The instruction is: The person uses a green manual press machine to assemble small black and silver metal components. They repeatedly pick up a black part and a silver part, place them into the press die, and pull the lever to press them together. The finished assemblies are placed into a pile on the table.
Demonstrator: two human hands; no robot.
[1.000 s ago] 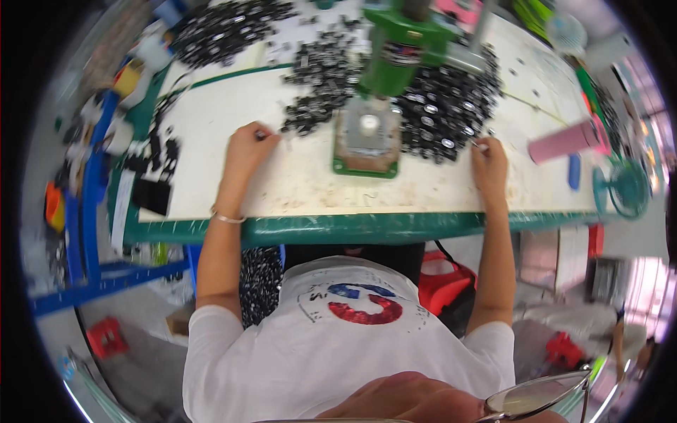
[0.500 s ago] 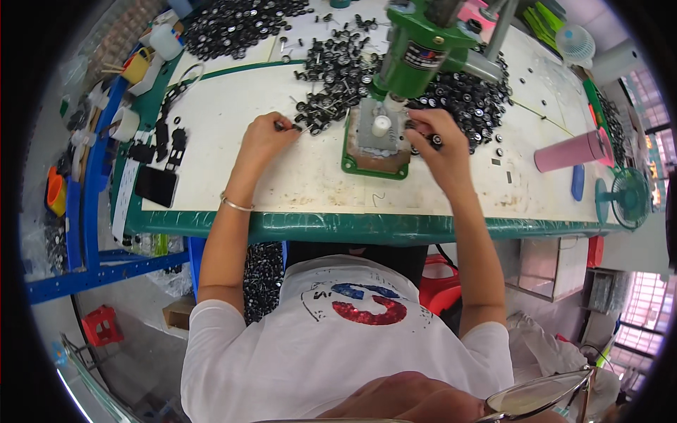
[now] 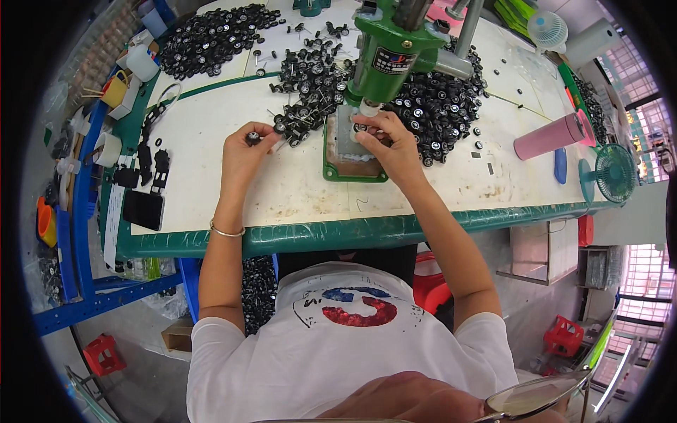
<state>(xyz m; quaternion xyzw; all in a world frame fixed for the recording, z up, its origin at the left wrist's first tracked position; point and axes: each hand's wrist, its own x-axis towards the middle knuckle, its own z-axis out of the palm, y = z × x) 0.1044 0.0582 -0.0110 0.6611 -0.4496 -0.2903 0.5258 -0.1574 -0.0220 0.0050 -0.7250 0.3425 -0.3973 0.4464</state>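
1. The left hand [image 3: 245, 149] is pinching a small black toy wheel with a shiny hub [image 3: 253, 137] between thumb and fingertips, the fingers curled in around it, just above the white-topped counter with a green front edge [image 3: 296, 236].
2. The right hand [image 3: 390, 144] is reaching to the white post [image 3: 367, 111] under the head of the green metal bench press [image 3: 388, 53]; its fingers are bunched close at a small dark piece [image 3: 361, 127], though I cannot tell how firmly it is being held.
3. The press is standing on a green-rimmed base plate [image 3: 350, 158] near the middle of the counter, just right of the left hand.
4. A heap of black wheels on thin axles [image 3: 310, 77] is lying just beyond the left hand, and a second heap of loose wheels [image 3: 441, 106] is lying right of the press.
5. A pink cylindrical bottle [image 3: 549, 136] is lying on its side at the far right, near a small teal desk fan [image 3: 612, 173].
6. A dark flat phone [image 3: 143, 209] is resting near the counter's left front edge.
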